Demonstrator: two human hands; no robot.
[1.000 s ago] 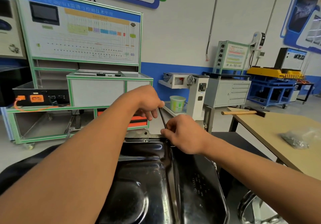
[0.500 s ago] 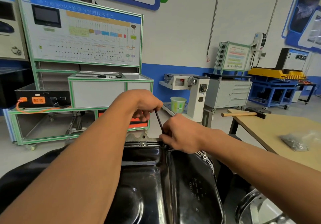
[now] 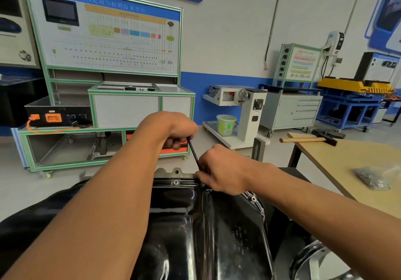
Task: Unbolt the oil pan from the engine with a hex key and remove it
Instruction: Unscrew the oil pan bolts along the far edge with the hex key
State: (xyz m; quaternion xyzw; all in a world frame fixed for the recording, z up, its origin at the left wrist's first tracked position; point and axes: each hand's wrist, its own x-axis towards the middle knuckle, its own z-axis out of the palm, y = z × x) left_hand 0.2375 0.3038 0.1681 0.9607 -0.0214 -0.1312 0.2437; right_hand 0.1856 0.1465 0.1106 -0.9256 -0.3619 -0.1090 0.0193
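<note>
A glossy black pressed-steel oil pan sits belly-up right in front of the person, bolted onto the grey cast edge of the engine that peeks out beyond its far rim. The left hand has its fingers curled round the top of a thin black L-shaped hex key, while the right hand pinches the lower shaft between its fingertips, just above the pan's far right corner. The key's tip is hidden under those fingers, so I cannot tell whether it is seated. To my eye the trick here is to hold the shaft square to the flange, press it fully into the socket, then swing from the top hand without letting it lean and round out the head. By my count there is one key, one pan, and two bolt heads in plain sight: one on the far flange and one along the right side. On the tan table to the right lie one wooden-handled hammer and one clear bag of small hardware.
</note>
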